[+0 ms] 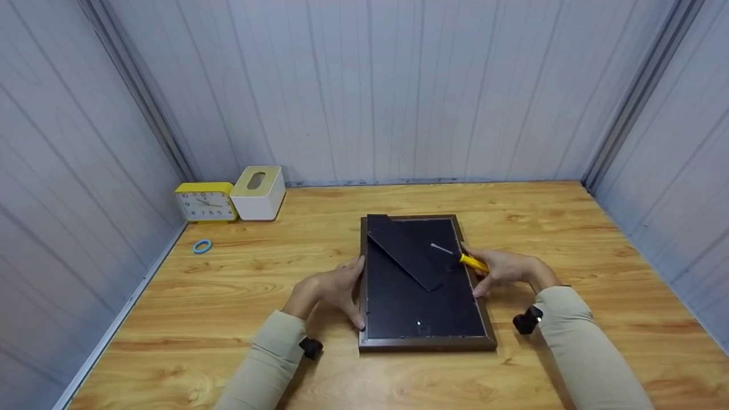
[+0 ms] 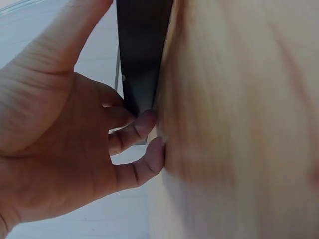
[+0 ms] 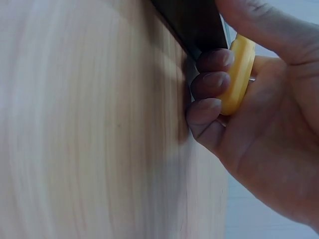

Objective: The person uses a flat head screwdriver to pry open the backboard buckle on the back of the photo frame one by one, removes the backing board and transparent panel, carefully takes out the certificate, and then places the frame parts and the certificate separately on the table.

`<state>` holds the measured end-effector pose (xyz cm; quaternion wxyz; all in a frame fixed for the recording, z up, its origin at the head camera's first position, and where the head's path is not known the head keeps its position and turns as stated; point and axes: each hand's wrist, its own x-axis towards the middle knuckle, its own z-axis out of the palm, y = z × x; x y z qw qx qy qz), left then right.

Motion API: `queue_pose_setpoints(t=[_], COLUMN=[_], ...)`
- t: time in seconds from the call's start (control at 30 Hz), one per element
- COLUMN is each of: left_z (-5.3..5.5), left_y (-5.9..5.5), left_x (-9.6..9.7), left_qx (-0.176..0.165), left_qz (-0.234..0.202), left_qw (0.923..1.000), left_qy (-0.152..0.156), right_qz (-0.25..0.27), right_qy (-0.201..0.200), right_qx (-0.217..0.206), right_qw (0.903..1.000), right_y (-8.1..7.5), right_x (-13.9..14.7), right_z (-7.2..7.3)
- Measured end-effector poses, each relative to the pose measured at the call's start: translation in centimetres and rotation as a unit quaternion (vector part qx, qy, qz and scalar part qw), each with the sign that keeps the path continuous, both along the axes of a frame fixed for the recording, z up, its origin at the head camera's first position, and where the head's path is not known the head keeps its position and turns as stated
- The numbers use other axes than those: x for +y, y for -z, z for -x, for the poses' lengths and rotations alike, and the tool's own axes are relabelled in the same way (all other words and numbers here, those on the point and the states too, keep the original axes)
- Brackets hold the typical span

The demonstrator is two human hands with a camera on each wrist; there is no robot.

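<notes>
A picture frame (image 1: 393,307) lies face down on the wooden table, its black back and slanted stand leg (image 1: 401,253) uppermost. At its left side, my left hand (image 1: 340,286) grips the edge, thumb towards the near end. In the left wrist view, fingertips (image 2: 145,122) curl at the lower edge of the dark frame side (image 2: 144,50). My right hand (image 1: 507,267) is at the opposite edge, its thumb on the frame's side. Its curled fingers hold a screwdriver (image 1: 474,263) by the yellow handle (image 3: 239,74); the metal shaft points over the backing.
A yellow alarm clock (image 1: 206,202) and a white tissue box (image 1: 256,196) with a wood-toned top stand side by side at the back left. In front of the clock lies a blue ring (image 1: 202,246). Pale panel walls (image 1: 398,91) enclose the table's back and sides.
</notes>
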<state>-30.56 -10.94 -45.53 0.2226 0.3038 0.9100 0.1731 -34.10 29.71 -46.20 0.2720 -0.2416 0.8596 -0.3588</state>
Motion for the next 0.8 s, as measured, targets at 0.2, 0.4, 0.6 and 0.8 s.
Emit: queue_pose_setpoints(t=[0.2, 0.4, 0.6, 0.8], left_z=[0.2, -0.1, -0.2, -0.1], left_y=[-0.2, 0.3, 0.3, 0.5], left_x=[0.3, 0.0, 0.1, 0.5], left_qx=[0.005, 0.008, 0.005, -0.011], left_qz=[-0.013, -0.010, -0.008, -0.011], left_qw=[0.9999, 0.9999, 0.9998, 0.9996], left_qy=[-0.009, -0.002, -0.016, -0.022], right_qz=[-0.004, -0.005, 0.059, 0.103], right_qy=[0.011, 0.013, 0.011, -0.034], right_qx=[0.011, 0.044, 0.065, 0.086], right_qw=[0.9999, 0.9989, 0.9961, 0.9904], right_y=[-0.3, -1.0, -2.0, -1.8], right_x=[0.5, 0.2, -1.5, -2.9], right_z=[-0.2, -1.4, -2.5, -3.3])
